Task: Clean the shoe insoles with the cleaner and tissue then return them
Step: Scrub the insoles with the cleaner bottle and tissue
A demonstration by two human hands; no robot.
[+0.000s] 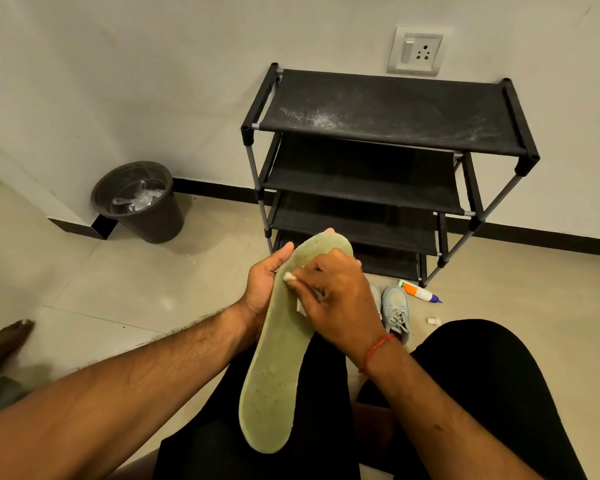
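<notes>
Left grip (pixel 264 282) is cupping the insole (pixel 278 375) near its toe end, thumb curling over the edge. Right grip (pixel 340 299) is pinching the tissue (pixel 289 277), pressing it onto the insole's upper part. Cleaner bottle (pixel 417 291) is lying on the floor (pixel 153 271) near the shoe (pixel 395 311) and rack (pixel 378 181).

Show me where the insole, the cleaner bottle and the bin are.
insole (pixel 271 393), head view, on its bare heel half.
cleaner bottle (pixel 413 289), head view, on its orange label.
bin (pixel 155 223), head view, on its dark outer wall.
</notes>
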